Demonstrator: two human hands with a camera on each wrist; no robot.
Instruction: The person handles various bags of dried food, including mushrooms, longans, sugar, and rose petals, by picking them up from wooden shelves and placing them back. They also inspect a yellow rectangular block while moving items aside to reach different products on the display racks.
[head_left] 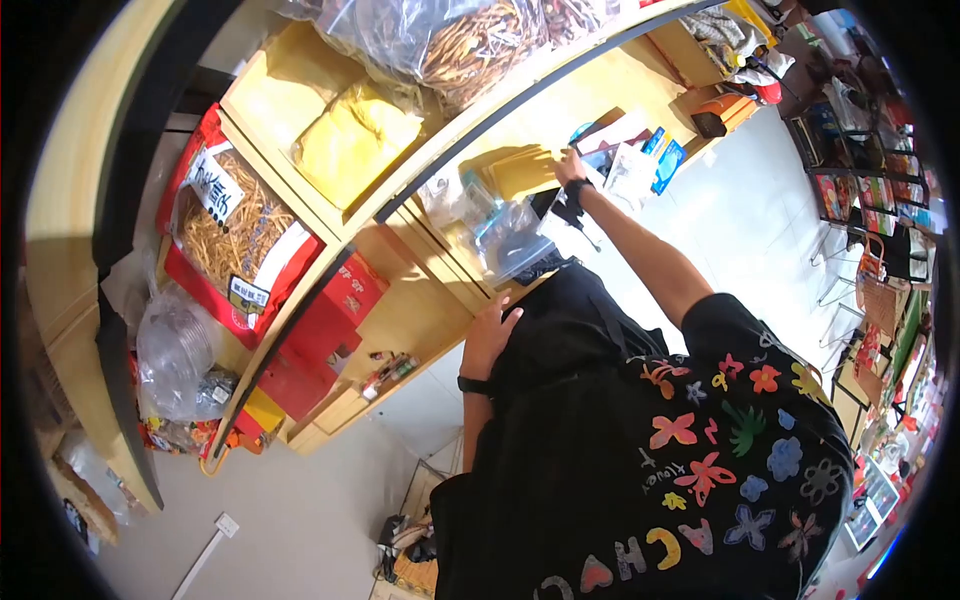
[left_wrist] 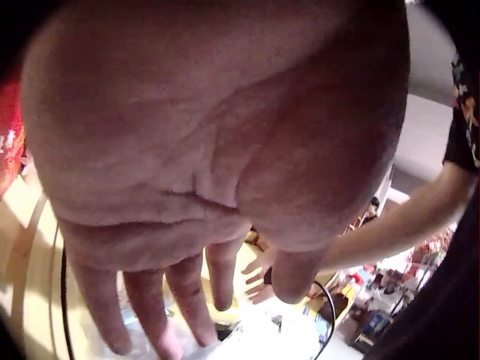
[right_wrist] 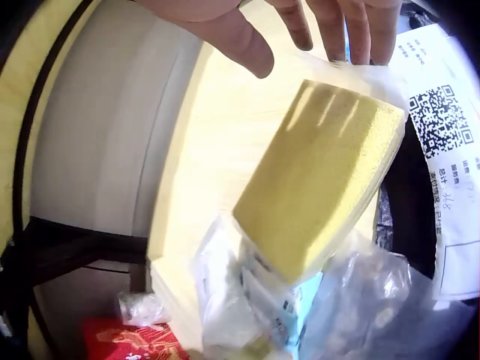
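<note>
I can see, by the right wrist view, a free lane for the right hand [head_left: 569, 168] over bare shelf [right_wrist: 206, 146] at ten o'clock from the yellow block [right_wrist: 319, 172] — but clear bags [right_wrist: 360, 304] crowd six, and a printed sheet [right_wrist: 459, 214] bars three.

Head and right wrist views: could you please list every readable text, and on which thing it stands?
"总计": white paper with a QR code; handwritten number beside it unclear, other print too small.
"flower": black shirt, small lettering.
"H", "C", "A": same shirt, large letters.
Red bag, blue package: print too small or blurred to read.
Yellow block: no text visible.
</note>
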